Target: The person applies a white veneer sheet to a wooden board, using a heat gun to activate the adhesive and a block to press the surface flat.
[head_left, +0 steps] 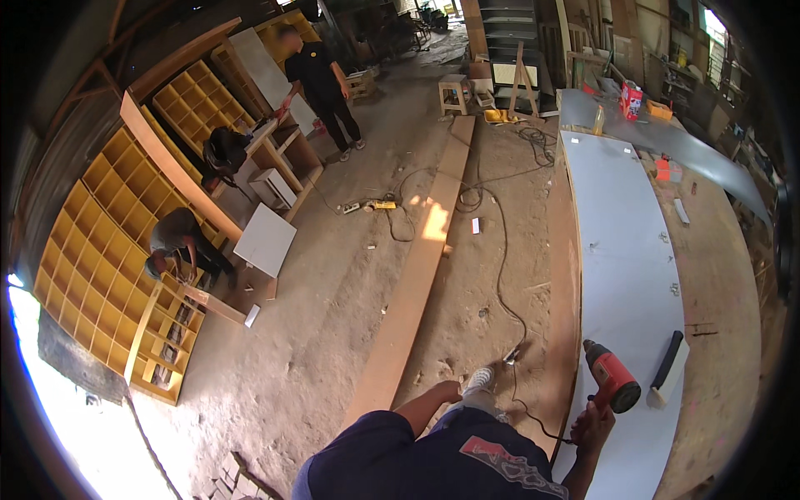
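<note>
My right hand [593, 425] is closed around the handle of a red corded heat gun [612, 379]. Its dark nozzle points away from me over the long grey panel [621, 250], which lies on the workbench. A flat tool with a black grip and a pale blade [667, 371] rests on the panel, right of the heat gun. My left hand [447, 392] hangs beside my leg, away from the bench; its fingers are mostly hidden.
A long wooden plank [417, 292] lies on the dirt floor at my left. A black cable [504, 292] trails beside it to a yellow power strip [383, 205]. One co-worker [183, 237] bends over yellow shelving [108, 225]; another [321, 79] stands farther back. A red can [631, 100] stands on the bench.
</note>
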Available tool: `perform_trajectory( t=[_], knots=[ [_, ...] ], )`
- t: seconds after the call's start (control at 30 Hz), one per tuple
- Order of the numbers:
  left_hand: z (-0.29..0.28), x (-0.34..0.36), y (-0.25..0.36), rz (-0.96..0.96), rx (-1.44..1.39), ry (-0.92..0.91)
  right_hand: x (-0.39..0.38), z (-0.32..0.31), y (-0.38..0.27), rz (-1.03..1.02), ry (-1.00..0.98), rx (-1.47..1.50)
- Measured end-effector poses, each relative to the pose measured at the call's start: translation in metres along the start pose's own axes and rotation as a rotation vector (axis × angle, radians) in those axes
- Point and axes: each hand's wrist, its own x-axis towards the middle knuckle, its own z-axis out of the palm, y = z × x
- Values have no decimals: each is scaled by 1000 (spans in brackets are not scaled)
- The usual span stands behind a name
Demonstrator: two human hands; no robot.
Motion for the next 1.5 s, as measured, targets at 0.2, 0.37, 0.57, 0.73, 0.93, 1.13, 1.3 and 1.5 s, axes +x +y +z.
perform_trajectory(
  t=[0.2, 0.37, 0.57, 0.73, 0.93, 1.13, 1.3, 1.5],
  knots=[
    [-20, 29, 65, 195, -184, 102, 10, 3, 10, -41, -38, -79],
    [-47, 26, 148, 460, -381, 167, 3, 17, 1, -55, -46, -68],
    [-99, -9, 229, 668, -575, 367, 20, 0, 35, -135, -11, -105],
    [-152, -62, 281, 815, -518, 568, 10, 12, 23, -187, -59, -103],
    [-202, -116, 336, 1191, -534, 671, -10, 36, -16, -228, -118, -169],
    [-214, -116, 360, 1321, -466, 674, 0, 30, -6, -237, -172, -168],
    [-211, -111, 369, 1337, -469, 592, 5, 28, 5, -215, -141, -153],
    [-206, -106, 373, 1331, -432, 593, 7, 28, 14, -269, -141, -65]
  ],
)
